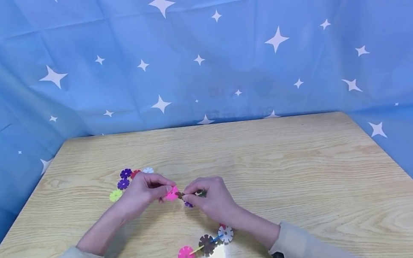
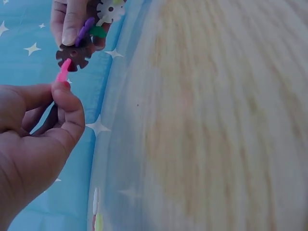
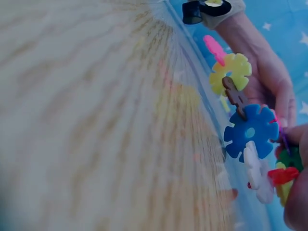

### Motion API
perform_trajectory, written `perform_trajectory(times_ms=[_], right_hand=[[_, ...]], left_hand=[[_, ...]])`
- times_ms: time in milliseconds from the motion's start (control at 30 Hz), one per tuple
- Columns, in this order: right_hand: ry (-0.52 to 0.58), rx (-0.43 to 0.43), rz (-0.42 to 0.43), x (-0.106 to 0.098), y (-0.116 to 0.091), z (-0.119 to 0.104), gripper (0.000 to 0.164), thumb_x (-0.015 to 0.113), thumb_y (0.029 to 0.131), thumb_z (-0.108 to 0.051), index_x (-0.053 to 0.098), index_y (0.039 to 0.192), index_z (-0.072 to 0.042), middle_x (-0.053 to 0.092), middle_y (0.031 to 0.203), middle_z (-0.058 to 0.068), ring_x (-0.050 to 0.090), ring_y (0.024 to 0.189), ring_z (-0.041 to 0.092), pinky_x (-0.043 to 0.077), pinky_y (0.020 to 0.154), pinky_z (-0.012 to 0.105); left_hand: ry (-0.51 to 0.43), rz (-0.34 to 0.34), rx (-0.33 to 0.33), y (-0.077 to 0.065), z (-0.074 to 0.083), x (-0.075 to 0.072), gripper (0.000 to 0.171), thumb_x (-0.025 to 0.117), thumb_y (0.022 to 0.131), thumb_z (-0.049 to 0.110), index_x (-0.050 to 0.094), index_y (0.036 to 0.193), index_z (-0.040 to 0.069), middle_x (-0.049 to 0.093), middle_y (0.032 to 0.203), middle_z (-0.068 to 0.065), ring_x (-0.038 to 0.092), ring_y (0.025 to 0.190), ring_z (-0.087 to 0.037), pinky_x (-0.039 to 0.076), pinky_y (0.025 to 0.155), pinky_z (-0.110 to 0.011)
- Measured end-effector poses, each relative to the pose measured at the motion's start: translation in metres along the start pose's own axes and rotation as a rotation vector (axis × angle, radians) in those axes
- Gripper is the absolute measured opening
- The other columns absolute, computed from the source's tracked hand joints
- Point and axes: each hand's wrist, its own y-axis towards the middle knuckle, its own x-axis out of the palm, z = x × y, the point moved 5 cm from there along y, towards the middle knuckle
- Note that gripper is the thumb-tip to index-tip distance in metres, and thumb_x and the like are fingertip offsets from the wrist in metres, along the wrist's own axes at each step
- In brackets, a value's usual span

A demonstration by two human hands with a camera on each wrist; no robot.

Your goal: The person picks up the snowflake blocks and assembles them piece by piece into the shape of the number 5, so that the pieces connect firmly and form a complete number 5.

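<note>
notched pink disc (image 1: 172, 193), pinched by left hand (image 1: 145, 193), touching brown disc (image 2: 78, 60), pinched by right hand (image 1: 211, 196), table (image 1: 304, 168) extending rightward to slanted edge (image 1: 400, 175)

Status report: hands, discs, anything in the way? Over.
Left hand pinching pink disc; right hand pinching brown disc. Disc edges meeting, full seating unclear. Nothing visibly in the way.

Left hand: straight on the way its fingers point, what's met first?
The left hand, pinching the pink disc, would likely meet the brown disc held by the right hand first; pink and brown overlap in the left wrist view, though depth is unclear.
</note>
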Motion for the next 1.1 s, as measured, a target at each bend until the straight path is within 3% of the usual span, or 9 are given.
perform_trajectory(times_ms=[367,733,900,1100], right_hand=[[-0.080,0.089,-0.025,-0.002,-0.002,0.008,0.012,0.082,0.085,-0.007,0.081,0.096,-0.013,0.077,0.094,-0.008,0.070,0.092,0.009,0.056,0.083,0.031],[-0.317,-0.056,-0.007,-0.001,0.000,-0.008,0.025,0.086,0.084,-0.015,0.079,0.106,-0.009,0.077,0.103,0.000,0.069,0.100,0.015,0.053,0.095,0.040],[-0.282,-0.101,-0.016,0.003,0.002,-0.011,0.028,0.087,0.083,-0.013,0.078,0.109,-0.006,0.077,0.100,0.003,0.071,0.090,0.013,0.057,0.082,0.028],[-0.257,-0.087,-0.019,0.006,0.003,-0.010,0.029,0.086,0.084,-0.016,0.079,0.111,-0.007,0.077,0.097,0.001,0.067,0.079,0.006,0.055,0.070,0.021]], left_hand=[[0.053,0.008,-0.002,0.001,-0.005,0.002,0.021,0.067,0.095,0.002,0.072,0.114,-0.007,0.073,0.092,-0.011,0.066,0.074,-0.025,0.057,0.066,-0.031],[-0.045,0.058,-0.020,-0.002,-0.007,-0.001,0.022,0.076,0.090,0.005,0.075,0.109,-0.006,0.075,0.096,-0.015,0.070,0.076,-0.022,0.061,0.071,-0.034],[-0.080,0.036,-0.016,-0.003,-0.005,0.000,0.024,0.076,0.090,0.004,0.073,0.111,-0.008,0.074,0.099,-0.017,0.071,0.080,-0.021,0.061,0.076,-0.034],[-0.114,0.014,-0.013,-0.003,-0.005,0.001,0.028,0.078,0.089,0.005,0.073,0.113,-0.007,0.075,0.103,-0.016,0.073,0.085,-0.023,0.061,0.080,-0.036]])
